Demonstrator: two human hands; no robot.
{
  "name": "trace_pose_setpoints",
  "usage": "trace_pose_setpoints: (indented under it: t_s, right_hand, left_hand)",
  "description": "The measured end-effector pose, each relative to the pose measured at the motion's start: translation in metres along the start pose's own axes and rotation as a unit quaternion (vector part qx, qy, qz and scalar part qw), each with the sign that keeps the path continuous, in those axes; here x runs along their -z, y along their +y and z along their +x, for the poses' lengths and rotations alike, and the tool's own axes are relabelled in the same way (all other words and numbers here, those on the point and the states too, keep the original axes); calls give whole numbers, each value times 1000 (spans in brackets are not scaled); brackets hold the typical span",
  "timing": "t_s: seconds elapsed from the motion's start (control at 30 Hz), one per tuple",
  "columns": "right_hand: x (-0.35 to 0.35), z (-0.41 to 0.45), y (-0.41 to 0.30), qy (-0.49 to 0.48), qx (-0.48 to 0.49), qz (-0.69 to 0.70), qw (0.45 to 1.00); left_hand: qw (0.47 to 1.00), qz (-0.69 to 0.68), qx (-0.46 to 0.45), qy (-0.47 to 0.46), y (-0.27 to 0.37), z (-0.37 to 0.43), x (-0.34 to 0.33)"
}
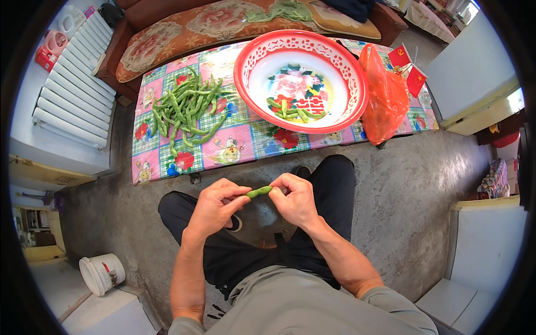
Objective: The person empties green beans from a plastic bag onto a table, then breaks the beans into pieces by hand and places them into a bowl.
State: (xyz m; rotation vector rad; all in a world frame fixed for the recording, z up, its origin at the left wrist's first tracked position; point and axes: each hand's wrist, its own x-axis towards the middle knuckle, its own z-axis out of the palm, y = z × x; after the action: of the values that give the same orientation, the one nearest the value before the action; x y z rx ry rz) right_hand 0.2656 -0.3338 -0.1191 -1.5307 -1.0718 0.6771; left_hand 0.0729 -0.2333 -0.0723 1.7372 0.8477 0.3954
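Observation:
A green bean pod (258, 192) is stretched between my two hands, above my lap. My left hand (220, 205) pinches its left end between thumb and fingers. Thumb and forefinger of my right hand (294, 199) grip the right end. Beyond them, a pile of whole green beans (188, 104) lies on the left part of the table. Right of the pile stands a large red-rimmed enamel basin (251, 98) with a floral pattern. Several bean pieces (299, 113) lie in the basin's near side.
The low table has a patterned plastic tablecloth (228, 150). A red plastic bag (383, 100) sits right of the basin, near small red flags (415, 79). Behind the table is a sofa (167, 44). A white bucket (102, 274) lies at lower left, and a radiator (77, 92) is at left.

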Motion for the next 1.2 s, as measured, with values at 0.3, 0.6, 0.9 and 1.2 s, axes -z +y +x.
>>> trace_pose_setpoints:
  t_s: [0.3,0.6,0.9,1.2]
  right_hand:
    - [-1,-6,12,-51,-276,318,906]
    - [-3,-40,48,-105,-293,168,935]
    - [-4,-42,52,-356,1,-235,905]
    - [14,-19,-14,-112,107,-174,972]
  left_hand:
    - [969,-205,86,105,-28,4,-44]
    - [878,-390,6,276,-43,16,8]
    - [946,-294,73,118,-31,12,-1]
    - [970,-203,133,-29,-32,6,-15]
